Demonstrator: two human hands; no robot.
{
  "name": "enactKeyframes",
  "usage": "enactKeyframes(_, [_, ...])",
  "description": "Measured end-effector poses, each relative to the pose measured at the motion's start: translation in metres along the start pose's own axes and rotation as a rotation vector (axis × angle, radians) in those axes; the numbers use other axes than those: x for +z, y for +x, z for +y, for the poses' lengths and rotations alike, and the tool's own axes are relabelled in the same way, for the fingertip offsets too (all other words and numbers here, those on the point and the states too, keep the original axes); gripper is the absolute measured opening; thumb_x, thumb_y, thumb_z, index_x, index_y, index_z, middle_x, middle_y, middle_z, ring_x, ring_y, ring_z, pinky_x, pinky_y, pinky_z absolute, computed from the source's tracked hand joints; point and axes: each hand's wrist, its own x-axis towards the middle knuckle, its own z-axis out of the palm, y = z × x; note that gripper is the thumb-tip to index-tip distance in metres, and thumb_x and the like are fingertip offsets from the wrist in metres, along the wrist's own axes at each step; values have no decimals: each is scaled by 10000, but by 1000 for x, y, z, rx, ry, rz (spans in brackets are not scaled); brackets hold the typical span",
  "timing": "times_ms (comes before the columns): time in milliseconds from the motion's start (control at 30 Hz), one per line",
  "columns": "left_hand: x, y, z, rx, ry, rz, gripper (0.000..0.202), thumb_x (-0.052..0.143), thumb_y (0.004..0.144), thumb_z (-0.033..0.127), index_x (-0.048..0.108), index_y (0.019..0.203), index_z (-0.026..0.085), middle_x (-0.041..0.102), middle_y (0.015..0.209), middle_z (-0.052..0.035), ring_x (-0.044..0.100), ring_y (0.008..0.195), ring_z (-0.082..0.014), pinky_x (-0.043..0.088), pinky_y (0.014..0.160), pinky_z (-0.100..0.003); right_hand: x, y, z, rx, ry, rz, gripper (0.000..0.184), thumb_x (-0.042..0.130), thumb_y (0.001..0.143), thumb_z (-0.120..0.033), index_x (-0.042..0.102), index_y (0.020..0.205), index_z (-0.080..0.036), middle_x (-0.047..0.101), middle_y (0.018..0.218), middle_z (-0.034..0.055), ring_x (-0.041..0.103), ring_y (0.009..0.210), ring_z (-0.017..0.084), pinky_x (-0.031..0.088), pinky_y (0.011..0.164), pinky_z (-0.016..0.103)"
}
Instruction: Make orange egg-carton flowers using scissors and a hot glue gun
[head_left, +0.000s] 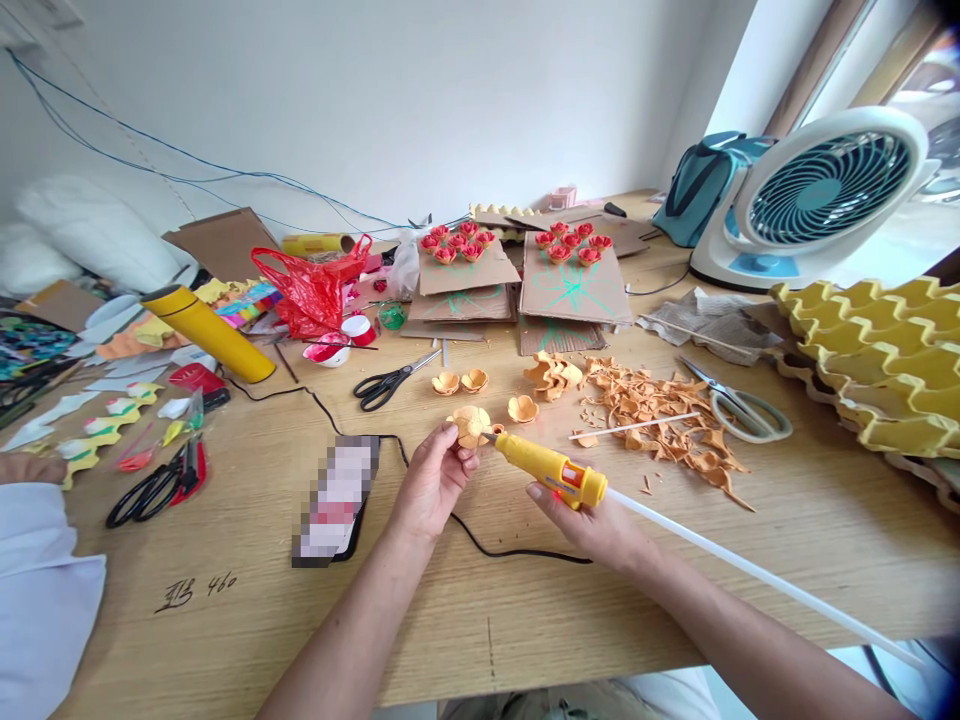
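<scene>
My left hand (435, 478) pinches a small orange paper flower (471, 424) just above the wooden table (675, 560). My right hand (592, 520) grips a yellow glue gun (547, 467) whose nozzle touches the flower's right side. A long white glue stick (750, 572) juts out of the gun's rear toward the lower right. The gun's black cord (517, 552) trails under my wrists. Three more orange flower cups (474, 381) lie on the table just beyond my hands.
Black scissors (390, 382) lie left of the cups, orange scraps (660, 415) and grey scissors (739, 405) to the right. Yellow egg trays (877, 360), a fan (817, 195), cardboard with red flowers (574, 270), a yellow tube (210, 333), a phone (336, 498) and another person's white sleeve (37, 590) surround the work area.
</scene>
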Motion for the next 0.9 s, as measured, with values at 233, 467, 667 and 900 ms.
enactKeyframes(233, [0,-1,-1,17,10,-29,296,868,698,243,644,851,122,580,747,30,488,584,-50,421,501,-182,3,0,4,-35,13,23,322,517,944,-427,439,694,-239,434,640,-17,446,607,150,391,536,271])
enactKeyframes(467, [1,-2,-1,40,39,-31,282,864,710,245,634,822,128,580,739,31,491,586,-49,425,513,-182,2,0,1,-33,16,33,323,519,941,-419,427,688,-241,429,631,-20,445,591,146,379,524,274])
enactKeyframes(667, [3,-4,-1,65,56,-36,307,883,692,259,632,814,130,598,761,28,497,582,-41,432,519,-175,2,0,0,-44,20,33,330,522,935,-417,411,676,-244,404,609,-25,435,590,147,373,522,273])
enactKeyframes(900, [5,-5,0,81,60,-46,322,893,682,259,618,801,140,610,765,27,506,582,-41,438,523,-171,3,-2,5,0,27,37,306,503,942,-429,453,709,-238,449,641,-14,463,596,151,403,523,275])
